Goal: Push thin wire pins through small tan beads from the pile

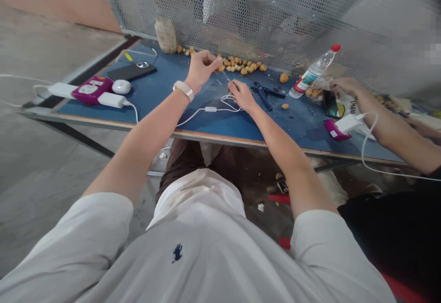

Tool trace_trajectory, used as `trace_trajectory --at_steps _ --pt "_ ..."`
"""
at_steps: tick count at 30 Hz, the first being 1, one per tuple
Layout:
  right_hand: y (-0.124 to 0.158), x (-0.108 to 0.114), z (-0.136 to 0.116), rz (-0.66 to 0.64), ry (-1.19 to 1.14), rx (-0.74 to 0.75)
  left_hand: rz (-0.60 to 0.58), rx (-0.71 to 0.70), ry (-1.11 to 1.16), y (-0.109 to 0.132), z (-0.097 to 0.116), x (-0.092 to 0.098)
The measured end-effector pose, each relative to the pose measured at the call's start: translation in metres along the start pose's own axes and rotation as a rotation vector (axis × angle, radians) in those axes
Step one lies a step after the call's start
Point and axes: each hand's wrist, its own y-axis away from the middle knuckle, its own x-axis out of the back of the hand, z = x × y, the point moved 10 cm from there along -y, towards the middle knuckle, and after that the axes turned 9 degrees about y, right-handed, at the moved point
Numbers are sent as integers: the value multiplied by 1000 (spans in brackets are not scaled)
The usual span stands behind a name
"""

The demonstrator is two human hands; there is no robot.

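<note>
Pale thin stick point(225, 76), straight, pinched at its ends by left hand point(201, 69) and right hand point(241, 96).

The thin sliver between the left hand point(201, 69) and the right hand point(241, 96) is too small to be identified, and part of it is hidden by the fingers point(234, 84). A co-worker's forearm point(396, 137) is cut off by the picture's right edge. The items behind the perforated metal screen point(241, 18) are blurred beyond recognition, and the small packet point(282, 186) below the desk point(155, 96) cannot be read.
</note>
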Motion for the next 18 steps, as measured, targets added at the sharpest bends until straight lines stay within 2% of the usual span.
trace_trajectory --at_steps 7,18 --pt "-4 -3 12 6 -19 3 -43 -13 23 -9 -11 2" --pt "-6 -5 18 -14 -54 7 -18 -79 51 -8 -6 5"
